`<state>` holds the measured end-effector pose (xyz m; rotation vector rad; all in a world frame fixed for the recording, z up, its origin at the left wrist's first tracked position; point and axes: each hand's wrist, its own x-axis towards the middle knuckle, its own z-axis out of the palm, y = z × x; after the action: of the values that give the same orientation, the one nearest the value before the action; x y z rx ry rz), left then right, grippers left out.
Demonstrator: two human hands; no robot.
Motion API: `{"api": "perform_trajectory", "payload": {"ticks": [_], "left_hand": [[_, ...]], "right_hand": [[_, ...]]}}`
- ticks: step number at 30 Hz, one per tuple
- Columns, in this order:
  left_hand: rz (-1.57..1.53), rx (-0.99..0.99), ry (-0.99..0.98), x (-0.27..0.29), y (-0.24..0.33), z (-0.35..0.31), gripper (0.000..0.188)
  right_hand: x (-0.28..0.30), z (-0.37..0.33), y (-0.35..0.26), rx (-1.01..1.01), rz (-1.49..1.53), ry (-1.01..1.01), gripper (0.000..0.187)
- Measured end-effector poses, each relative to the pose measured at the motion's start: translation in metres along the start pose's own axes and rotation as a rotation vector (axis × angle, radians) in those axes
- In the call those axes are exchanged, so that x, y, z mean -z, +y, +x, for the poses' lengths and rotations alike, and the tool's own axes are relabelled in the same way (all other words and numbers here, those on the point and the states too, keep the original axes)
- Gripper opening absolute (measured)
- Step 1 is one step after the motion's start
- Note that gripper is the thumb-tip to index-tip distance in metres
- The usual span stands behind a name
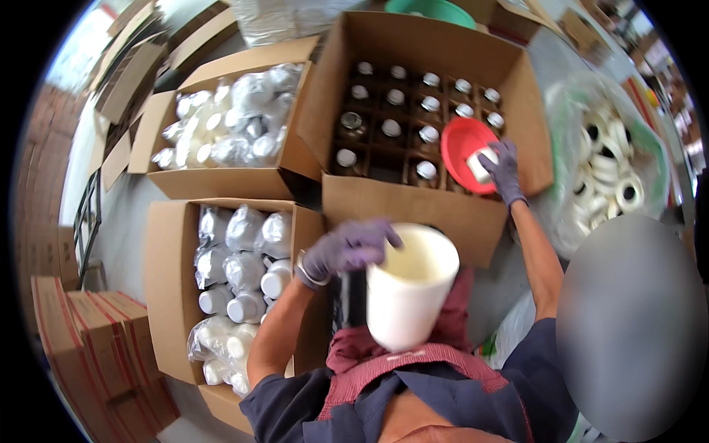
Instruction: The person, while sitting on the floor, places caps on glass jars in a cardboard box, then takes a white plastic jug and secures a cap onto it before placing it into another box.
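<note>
On grey floor amid cartons, has left hand at rim of near white tub, cannot tell whether gripping; apart, with right hand, holds white piece in red bowl, perched over bottles, probably for easy reach.

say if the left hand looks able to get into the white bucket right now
Probably yes: the gloved left hand is right at the rim of the white bucket, and no lid covers its open top.
</note>
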<state>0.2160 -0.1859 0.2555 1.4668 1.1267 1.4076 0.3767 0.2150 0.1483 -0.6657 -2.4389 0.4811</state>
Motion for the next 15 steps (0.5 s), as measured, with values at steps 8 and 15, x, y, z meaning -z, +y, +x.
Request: {"api": "perform_trajectory", "payload": {"ticks": [8,15], "left_hand": [[0.914,0.45,1.273,0.292,-0.089,-0.088,0.041],[0.87,0.878,1.087,0.414,-0.218,-0.041,0.068]], "right_hand": [[-0.053,0.023,-0.019,0.124,-0.026,-0.062,0.033],[-0.043,-0.035,-0.073,0.049,-0.018,-0.213,0.037]]}}
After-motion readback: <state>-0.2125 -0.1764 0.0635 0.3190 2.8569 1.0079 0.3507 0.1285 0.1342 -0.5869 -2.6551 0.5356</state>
